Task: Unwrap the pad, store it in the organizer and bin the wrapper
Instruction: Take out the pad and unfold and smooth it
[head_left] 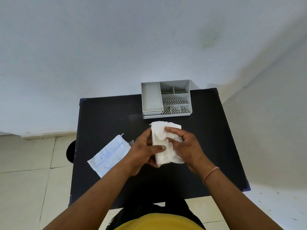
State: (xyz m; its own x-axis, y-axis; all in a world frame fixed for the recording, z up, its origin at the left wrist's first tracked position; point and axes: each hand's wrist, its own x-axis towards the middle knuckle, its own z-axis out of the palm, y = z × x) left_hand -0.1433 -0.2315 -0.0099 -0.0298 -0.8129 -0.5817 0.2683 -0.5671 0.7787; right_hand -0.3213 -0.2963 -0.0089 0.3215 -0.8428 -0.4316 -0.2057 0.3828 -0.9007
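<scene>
Both hands' fingers [163, 147] clasp pad [166, 143] | dark table [207, 130] | pale wall [116, 47], possibly stained

Two bare forearms, no sleeves in view. Left hand [144, 151]: no ring, no watch, wrist bare. Right hand [186, 146]: no ring seen; thin orange-pink thread band [209, 174] round wrist just behind hand, single loop, plain. Fingernails short. Yellow top [157, 222] at torso, well behind hands, only upper curve showing. Dark trousers [166, 208] between top and hands, small pale marking on left side, unreadable.
</scene>
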